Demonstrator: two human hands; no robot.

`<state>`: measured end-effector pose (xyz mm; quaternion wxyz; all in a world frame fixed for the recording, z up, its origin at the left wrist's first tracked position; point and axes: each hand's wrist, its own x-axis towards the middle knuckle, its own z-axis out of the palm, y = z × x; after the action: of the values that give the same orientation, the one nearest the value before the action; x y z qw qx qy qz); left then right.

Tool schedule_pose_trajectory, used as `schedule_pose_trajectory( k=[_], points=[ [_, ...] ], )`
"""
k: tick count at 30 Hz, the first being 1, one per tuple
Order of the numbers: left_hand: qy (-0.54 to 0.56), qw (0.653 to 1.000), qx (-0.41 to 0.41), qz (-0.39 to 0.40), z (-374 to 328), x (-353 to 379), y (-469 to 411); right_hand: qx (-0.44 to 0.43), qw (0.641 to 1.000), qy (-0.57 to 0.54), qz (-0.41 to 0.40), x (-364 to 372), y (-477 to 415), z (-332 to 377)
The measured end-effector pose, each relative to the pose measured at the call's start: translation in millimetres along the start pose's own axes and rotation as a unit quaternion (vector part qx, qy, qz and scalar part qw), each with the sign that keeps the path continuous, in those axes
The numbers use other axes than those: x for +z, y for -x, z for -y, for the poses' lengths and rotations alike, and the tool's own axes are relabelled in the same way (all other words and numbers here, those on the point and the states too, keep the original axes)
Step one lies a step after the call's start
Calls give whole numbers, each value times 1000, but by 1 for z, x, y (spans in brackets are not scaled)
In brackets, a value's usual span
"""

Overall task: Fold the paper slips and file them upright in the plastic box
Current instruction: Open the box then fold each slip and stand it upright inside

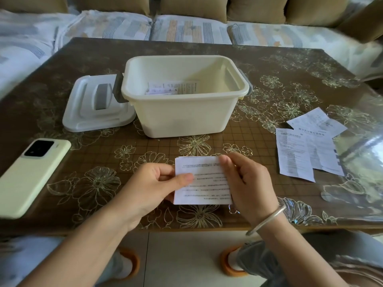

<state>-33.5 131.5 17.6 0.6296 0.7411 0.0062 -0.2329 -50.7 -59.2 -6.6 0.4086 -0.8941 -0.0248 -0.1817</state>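
A folded white paper slip (205, 183) with printed lines is held just above the table's near edge. My left hand (157, 183) pinches its left side, thumb on top. My right hand (246, 183), a silver bangle on the wrist, grips its right side. Behind them stands the cream plastic box (184, 117), open, with a few folded slips (165, 89) inside against its left part. Two unfolded printed slips (306, 150) lie overlapping on the table to the right.
The box's white lid (83, 112) with a grey handle lies flat to the left of the box. A pale green phone (31, 175) lies face down at the near left. The brown flowered table (269, 69) is ringed by a sofa behind.
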Motion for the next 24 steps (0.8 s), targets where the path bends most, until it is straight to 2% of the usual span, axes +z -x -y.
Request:
schedule_pose_trajectory(
  k=[3,5,7,9,11,13,18,20,24],
  points=[
    [5,999,6,-51,-1,-11,-2,48,996,-37,-60,-4,-6,-2],
    [-4,996,11,-84,-3,-22,-3,92,991,-67,-63,-15,-14,-6],
    [-31,995,21,-87,-3,-29,-3,103,991,-87,-14,-23,-18,-4],
    [-51,995,30,-76,-4,-26,-2,71,986,-125,79,-22,-16,3],
    [-46,996,37,-62,-5,-20,-3,27,975,-144,170,-15,-13,11],
    [-25,997,38,-55,-7,-17,-6,33,955,-205,209,-8,-11,16],
    [60,998,6,-26,-7,-22,-7,80,927,-314,189,-5,-13,23],
    [103,994,6,-30,-8,-21,-7,85,927,-317,180,-4,-15,23],
    [45,988,107,-104,-9,-20,-7,98,937,-303,142,-2,-19,24]
  ],
)
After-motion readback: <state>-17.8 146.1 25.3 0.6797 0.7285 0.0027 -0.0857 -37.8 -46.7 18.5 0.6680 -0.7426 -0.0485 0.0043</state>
